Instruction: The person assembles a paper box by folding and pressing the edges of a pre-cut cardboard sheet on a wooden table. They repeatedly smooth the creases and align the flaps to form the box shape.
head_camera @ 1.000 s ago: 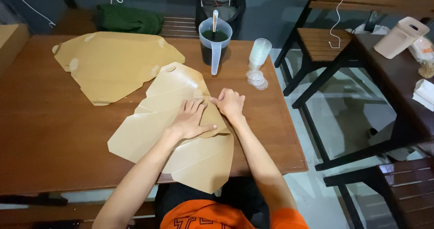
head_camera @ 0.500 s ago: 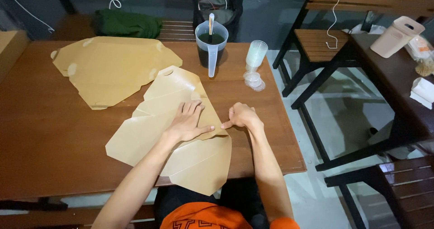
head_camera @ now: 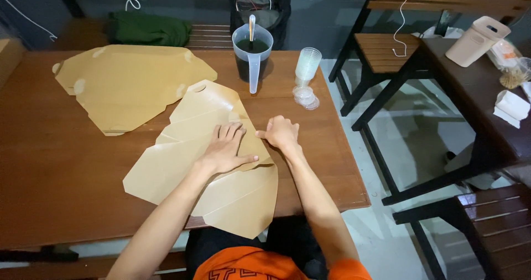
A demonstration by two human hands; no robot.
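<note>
Tan card, cut as a flat unfolded box blank (head_camera: 210,164), is spread on the brown wooden bench (head_camera: 50,180), its lower corner hanging over the near edge. The left hand (head_camera: 225,147) is laid flat on the blank with fingers spread wide, pressing it down. At 3 o'clock of it, just beside, the right hand (head_camera: 281,134) is curled narrow, its fingertips pinched at the blank's right edge where a fold runs.

At 10 o'clock of the hands a stack of further tan blanks (head_camera: 127,86) is seen, with rounded tabs at its corners, touching or overlapping the first blank's top flap. At 12 o'clock a clear measuring jug (head_camera: 252,50) of dark liquid is stood, a stirrer upright in it. At 1 o'clock a stack of small clear plastic cups (head_camera: 307,64) is set, with clear round lids (head_camera: 305,97) at its foot. A green cloth (head_camera: 149,30) is lying behind the bench. On a second table at 2 o'clock, well apart, a beige lidded container (head_camera: 477,41) is placed.
</note>
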